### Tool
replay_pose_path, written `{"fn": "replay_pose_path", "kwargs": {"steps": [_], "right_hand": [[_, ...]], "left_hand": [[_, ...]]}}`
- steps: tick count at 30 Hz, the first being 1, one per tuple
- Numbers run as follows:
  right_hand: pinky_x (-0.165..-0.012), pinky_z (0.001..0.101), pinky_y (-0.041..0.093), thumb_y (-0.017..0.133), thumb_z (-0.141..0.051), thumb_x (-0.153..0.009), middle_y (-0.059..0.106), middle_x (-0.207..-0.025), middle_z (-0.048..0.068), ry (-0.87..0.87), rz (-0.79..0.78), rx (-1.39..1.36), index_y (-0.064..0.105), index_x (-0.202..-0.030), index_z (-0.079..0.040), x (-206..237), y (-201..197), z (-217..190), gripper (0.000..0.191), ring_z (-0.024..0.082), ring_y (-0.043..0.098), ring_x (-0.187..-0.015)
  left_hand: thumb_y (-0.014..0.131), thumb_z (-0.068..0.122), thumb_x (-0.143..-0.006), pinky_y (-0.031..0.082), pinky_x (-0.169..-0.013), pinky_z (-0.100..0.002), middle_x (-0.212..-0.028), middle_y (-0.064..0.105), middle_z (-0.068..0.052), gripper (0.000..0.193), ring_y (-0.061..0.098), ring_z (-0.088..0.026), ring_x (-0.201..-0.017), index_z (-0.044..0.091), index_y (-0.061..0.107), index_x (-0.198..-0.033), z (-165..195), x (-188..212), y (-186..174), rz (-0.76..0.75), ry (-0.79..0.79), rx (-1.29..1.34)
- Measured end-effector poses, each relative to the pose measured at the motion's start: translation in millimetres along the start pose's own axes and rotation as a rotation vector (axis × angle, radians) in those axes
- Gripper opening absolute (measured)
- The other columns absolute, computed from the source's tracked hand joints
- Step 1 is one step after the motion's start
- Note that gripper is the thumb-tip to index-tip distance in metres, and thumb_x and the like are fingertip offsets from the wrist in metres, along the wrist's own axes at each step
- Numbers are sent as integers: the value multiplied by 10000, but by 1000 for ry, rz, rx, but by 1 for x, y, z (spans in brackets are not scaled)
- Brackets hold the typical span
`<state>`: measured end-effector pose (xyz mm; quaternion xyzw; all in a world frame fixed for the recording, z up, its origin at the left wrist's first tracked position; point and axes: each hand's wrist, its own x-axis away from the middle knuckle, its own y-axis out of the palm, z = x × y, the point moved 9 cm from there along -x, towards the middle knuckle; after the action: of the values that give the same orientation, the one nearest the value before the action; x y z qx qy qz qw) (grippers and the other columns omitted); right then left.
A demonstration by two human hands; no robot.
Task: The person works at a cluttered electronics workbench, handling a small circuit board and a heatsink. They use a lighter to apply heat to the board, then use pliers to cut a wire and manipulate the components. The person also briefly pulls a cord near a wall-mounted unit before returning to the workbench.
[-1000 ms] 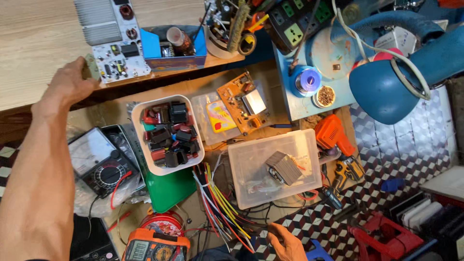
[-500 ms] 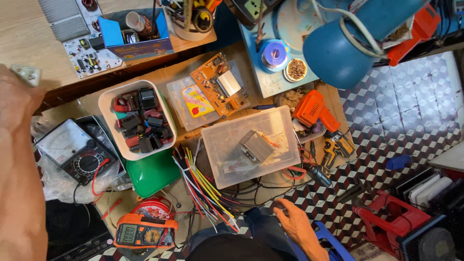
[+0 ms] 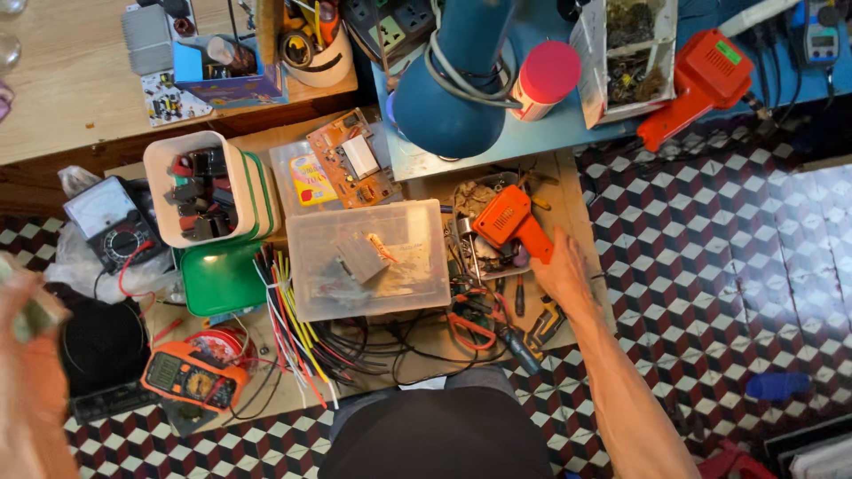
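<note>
My right hand (image 3: 561,270) is at the grip of the orange soldering gun (image 3: 512,222), fingers on the handle's lower end; looks like contact, but I can't tell if they're fully wrapped round it or just laid on it. The gun lies on the cluttered tabletop (image 3: 568,191), just right of the clear plastic box (image 3: 368,259), w/ pliers and a screwdriver (image 3: 515,341) just below it.

My left hand (image 3: 31,355) is at the far left edge, blurred, closed round smth pale and small (image 3: 27,310); can't make out what it is. It's near the orange multimeter (image 3: 191,380) and the black analog meter (image 3: 111,222).

Around: white tub of black parts (image 3: 200,188) sits on green lids (image 3: 222,279), a brown circuit board (image 3: 351,160) lies on another clear box above the first one, a bundle of coloured wires (image 3: 288,315) runs btwn the green lid and the clear box. Blue lamp (image 3: 453,89) hangs over the back, w/ a red-capped can (image 3: 541,80) beside it and a second orange tool (image 3: 697,84) further right. Checkered floor (image 3: 728,266) to the right.
</note>
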<state>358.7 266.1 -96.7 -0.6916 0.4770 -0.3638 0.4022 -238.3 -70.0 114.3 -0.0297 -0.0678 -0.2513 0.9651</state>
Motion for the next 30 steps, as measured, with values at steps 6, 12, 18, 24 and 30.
{"fn": "replay_pose_path", "kwargs": {"steps": [6,12,18,24,30], "right_hand": [[-936,521,515,773,-210,-801,663,-1176,284,149,-259,-177,476,-1359,12,-23,29,-7,671,459,633,-1117],[-872,527,508,715,-161,-838,678,-1114,266,12,15,-332,570,-1271,-18,-3,5,-19,479,465,645,-1042],[-889,499,510,665,-169,-843,678,-1115,207,267,62,-471,539,-1360,-47,46,-16,40,546,401,665,-1018],[-934,514,492,690,-185,-843,635,-1167,228,323,192,-363,557,-1300,-5,19,-27,68,509,421,631,-1072],[-932,545,478,693,-235,-891,628,-1194,265,288,135,-275,555,-1316,16,-11,-12,62,513,461,603,-1119]], "left_hand": [[655,128,-946,577,-777,-317,-1031,677,-51,314,684,-170,-924,119,606,-1256,-109,160,76,49,-371,145],[740,207,-861,599,-734,-324,-917,742,-134,371,718,-205,-810,-21,641,-1137,-165,243,163,-47,-643,141],[747,241,-875,577,-753,-301,-922,732,-124,408,706,-173,-831,-35,691,-1170,-161,253,179,-84,-611,112],[668,306,-916,595,-780,-325,-1048,747,-126,429,721,-176,-854,16,605,-1226,-161,257,197,-42,-615,168],[602,390,-957,601,-760,-351,-1050,754,-144,439,719,-192,-843,27,611,-1205,-163,258,216,-82,-645,179]]}}
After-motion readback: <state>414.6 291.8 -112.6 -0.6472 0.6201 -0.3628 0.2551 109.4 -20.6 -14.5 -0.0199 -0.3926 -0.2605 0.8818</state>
